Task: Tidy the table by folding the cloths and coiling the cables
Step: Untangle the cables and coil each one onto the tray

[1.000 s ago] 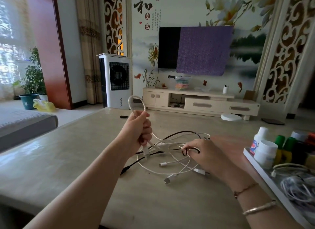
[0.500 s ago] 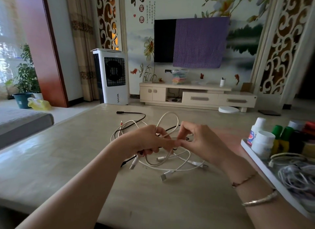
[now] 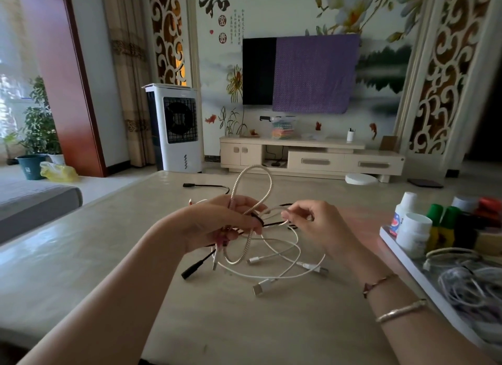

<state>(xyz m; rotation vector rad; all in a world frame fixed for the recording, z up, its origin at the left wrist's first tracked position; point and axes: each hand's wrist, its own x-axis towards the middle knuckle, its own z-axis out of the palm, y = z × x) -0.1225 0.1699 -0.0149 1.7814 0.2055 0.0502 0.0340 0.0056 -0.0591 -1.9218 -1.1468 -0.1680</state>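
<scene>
Step in hand: coiling the braided cable (image 3: 254, 185). Left hand (image 3: 217, 223) grips its gathered loops above the table (image 3: 81, 256) middle; right hand (image 3: 317, 223) pinches the free run beside it. Loose white cables (image 3: 285, 267) and a black cable (image 3: 206, 186) lie beneath, tangled. Next move likely needs another wrap laid without snagging these.

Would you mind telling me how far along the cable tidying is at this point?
Done: nothing on the table looks finished; whether the cables in the tray were coiled in this job cannot be told. In hand: the left hand and right hand are looping the braided cable. Left: the white cables and black cable lie tangled. No cloths lie on the table.
</scene>
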